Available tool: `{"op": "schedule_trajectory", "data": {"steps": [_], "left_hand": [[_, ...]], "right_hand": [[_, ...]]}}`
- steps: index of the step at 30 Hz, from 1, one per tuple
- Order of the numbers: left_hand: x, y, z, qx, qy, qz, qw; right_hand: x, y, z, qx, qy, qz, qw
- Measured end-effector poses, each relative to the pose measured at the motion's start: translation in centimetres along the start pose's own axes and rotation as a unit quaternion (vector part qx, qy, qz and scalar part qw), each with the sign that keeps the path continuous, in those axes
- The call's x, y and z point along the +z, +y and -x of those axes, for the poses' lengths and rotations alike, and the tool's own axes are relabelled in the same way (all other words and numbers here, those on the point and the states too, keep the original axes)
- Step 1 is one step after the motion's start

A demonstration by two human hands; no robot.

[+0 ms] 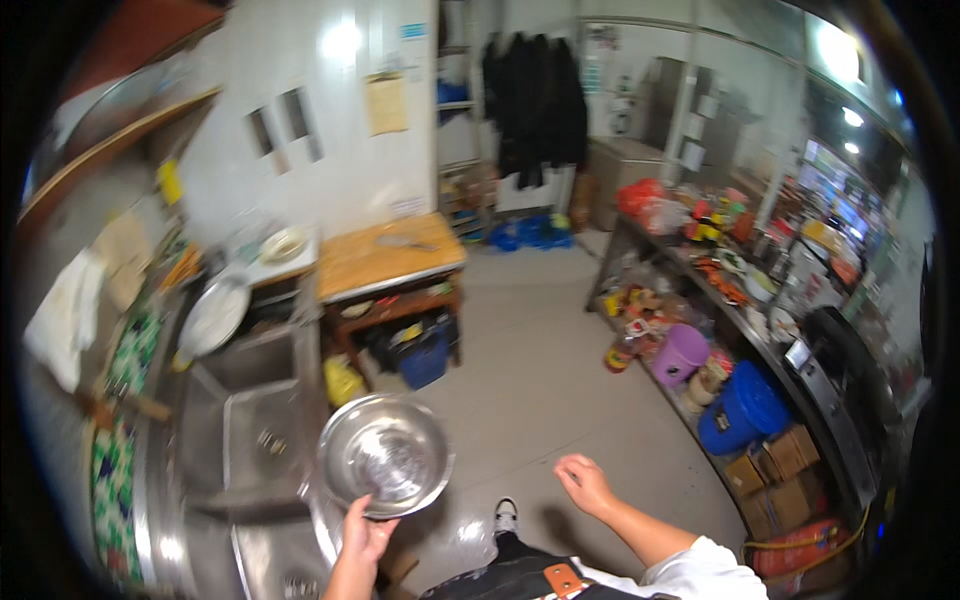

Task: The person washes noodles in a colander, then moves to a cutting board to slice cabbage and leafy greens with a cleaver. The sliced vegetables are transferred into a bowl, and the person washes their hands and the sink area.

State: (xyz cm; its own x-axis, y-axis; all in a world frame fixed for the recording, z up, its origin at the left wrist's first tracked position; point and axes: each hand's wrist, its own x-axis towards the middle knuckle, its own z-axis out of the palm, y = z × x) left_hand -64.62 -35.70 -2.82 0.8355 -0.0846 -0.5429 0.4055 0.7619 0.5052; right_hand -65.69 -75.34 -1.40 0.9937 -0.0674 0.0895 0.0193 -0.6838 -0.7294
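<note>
My left hand (366,533) grips the near rim of a round stainless steel basin (340,450), thumb over the edge. The shiny basin is tilted, its hollow side toward me, and hangs beside the sink's right edge. Whether it holds any water I cannot tell. My right hand (585,483) is out over the floor to the right of the basin, touching nothing. Its fingers are loosely bent and slightly apart, with nothing seen in them. Left of the basin is a steel double sink (205,430).
A wooden-topped table (350,262) stands ahead, with a cleaver-like blade (405,243) on top and a blue bin (423,362) below. Along the right runs a crowded counter (690,262); a purple bucket (680,355) and a blue barrel (740,410) sit beneath. A large pale bowl (215,315) rests behind the sink.
</note>
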Motion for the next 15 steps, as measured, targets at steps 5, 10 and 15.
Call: {"op": "schedule_trajectory", "data": {"steps": [5, 10, 15], "left_hand": [[7.1, 3.2, -18.2, -0.114, -0.020, -0.017, 0.993], [12.3, 7.7, -34.2, -0.022, 0.090, -0.048, 0.994], [15.1, 14.4, -47.5, 0.075, 0.210, -0.042, 0.974]], "right_hand": [[-3.6, 13.6, -3.0, 0.108, -0.082, 0.140, 0.981], [-5.9, 17.0, -14.2, 0.093, -0.171, 0.211, 0.958], [-7.7, 17.3, -29.3, 0.024, -0.126, 0.179, 0.975]]}}
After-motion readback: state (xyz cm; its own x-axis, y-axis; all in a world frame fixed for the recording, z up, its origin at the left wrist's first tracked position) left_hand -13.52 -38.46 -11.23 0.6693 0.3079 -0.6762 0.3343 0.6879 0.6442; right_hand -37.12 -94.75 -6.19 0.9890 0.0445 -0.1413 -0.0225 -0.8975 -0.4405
